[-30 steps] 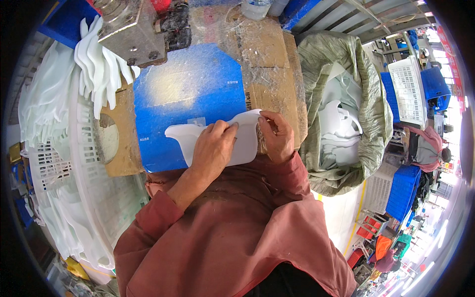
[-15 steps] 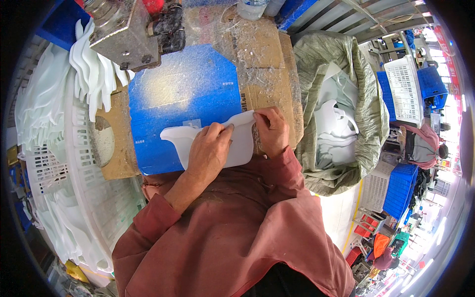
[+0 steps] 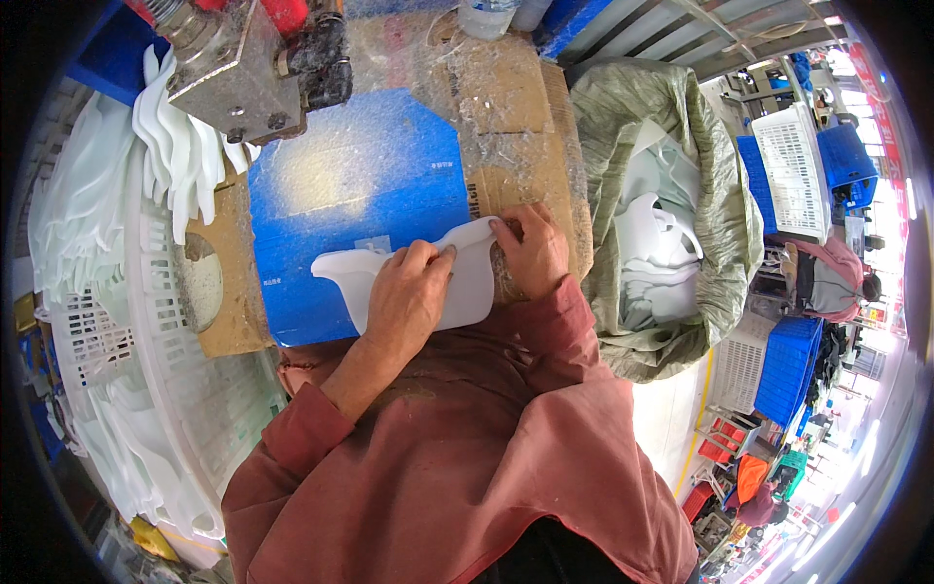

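Note:
A thin white curved piece with a wavy top edge and flared corners spans the front of a blue board. My left hand lies over its middle, with thumb and fingers pinching it just below the top edge. At the piece's upper right corner, my right hand is closed, its thumb and fingertips on the edge. The left hand hides part of the piece's middle. I cannot tell its material, though it looks smooth and flexible.
Similar white pieces hang in a pile over a white crate at left. A woven sack at right holds more. A metal machine block overhangs the board's far left. Dusty cardboard surrounds the board. Another person is far right.
My right hand's fingers have shifted slightly along the piece's right corner. Both hands keep hold of the piece, and the whole view has drifted slightly.

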### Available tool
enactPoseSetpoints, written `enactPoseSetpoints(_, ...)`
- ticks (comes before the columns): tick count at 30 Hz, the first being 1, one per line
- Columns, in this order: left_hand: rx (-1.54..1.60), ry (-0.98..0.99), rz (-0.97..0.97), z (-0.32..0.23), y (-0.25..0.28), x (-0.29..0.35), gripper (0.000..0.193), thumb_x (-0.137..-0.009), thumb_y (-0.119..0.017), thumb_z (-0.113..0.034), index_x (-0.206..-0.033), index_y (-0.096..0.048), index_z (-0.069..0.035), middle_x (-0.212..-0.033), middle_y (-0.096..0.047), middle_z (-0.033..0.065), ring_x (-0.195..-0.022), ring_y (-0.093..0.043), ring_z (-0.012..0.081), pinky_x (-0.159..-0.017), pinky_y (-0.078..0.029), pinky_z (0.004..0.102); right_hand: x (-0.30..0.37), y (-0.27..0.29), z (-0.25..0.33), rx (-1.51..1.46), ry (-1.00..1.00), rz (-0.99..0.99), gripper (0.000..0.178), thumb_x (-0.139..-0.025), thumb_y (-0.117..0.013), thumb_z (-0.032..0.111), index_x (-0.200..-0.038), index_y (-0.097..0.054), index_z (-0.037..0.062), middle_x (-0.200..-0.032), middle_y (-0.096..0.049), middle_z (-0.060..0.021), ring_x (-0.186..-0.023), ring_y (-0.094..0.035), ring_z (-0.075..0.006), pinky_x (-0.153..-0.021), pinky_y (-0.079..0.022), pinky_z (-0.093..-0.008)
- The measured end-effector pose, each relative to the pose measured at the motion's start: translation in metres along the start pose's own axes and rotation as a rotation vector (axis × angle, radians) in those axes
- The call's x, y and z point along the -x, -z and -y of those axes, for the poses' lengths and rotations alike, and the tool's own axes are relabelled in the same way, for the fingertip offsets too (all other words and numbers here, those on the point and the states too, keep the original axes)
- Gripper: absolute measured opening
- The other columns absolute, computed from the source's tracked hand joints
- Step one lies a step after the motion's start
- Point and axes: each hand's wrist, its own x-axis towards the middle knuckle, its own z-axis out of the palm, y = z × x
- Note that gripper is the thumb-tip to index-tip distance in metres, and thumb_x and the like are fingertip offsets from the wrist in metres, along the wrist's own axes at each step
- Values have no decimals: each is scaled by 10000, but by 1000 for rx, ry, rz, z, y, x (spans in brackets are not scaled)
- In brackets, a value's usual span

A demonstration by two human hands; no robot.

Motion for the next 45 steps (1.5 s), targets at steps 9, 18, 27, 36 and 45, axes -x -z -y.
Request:
enactPoseSetpoints(9, -65, -24, -61, 10, -28, 11, 176, -932, -664, -84, -1066, -742, -2, -969, -618, 147, -904, -630, 343, -775, -529, 461, -2, -11, -37, 203, 45, 105, 125, -913, -728, 181, -928, -728, 57, -947, -684, -166, -863, -689, -360, -750, -552, -454)
enactPoseSetpoints(18, 302, 117, -61, 30, -37, 12, 160, -945, -638, -88, -1060, -727, -19, -990, -676, 155, -917, -665, 383, -816, -540, 482, 9, -10, -25, -830, -284, 192, 277, -1037, -665, 213, -1223, -660, 8, -1093, -679, -76, -937, -654, -183, -809, -542, -325)
enactPoseSetpoints(27, 709, 234, -19, 39, -3, 11, 355, -913, -721, -81, -1245, -615, -11, -1039, -698, 166, -961, -683, 378, -840, -541, 464, 20, -3, 28, -610, 85, 221, 245, -1027, -614, 104, -1227, -668, -28, -1153, -700, -138, -1016, -666, -219, -890, -545, -357)
enactPoseSetpoints(36, -123, -204, -381, 12, 118, 62, 517, -865, -800, -253, -1316, -629, -67, -1263, -634, 152, -1228, -584, 307, -1066, -432, 479, 46, 49, 106, -610, 470, 254, 257, -1031, -552, 42, -1264, -655, 1, -1244, -687, -166, -1119, -638, -271, -1029, -485, -412)
enactPoseSetpoints(45, -109, -117, 99, 2, 194, 85, 296, -886, -739, -246, -1103, -650, -65, -874, -716, 176, -807, -704, 393, -696, -546, 488, 50, 42, 126, -862, 406, 269, 485, -1045, -648, 313, -1407, -575, -2, -1264, -670, -177, -1161, -628, -289, -1026, -494, -442)
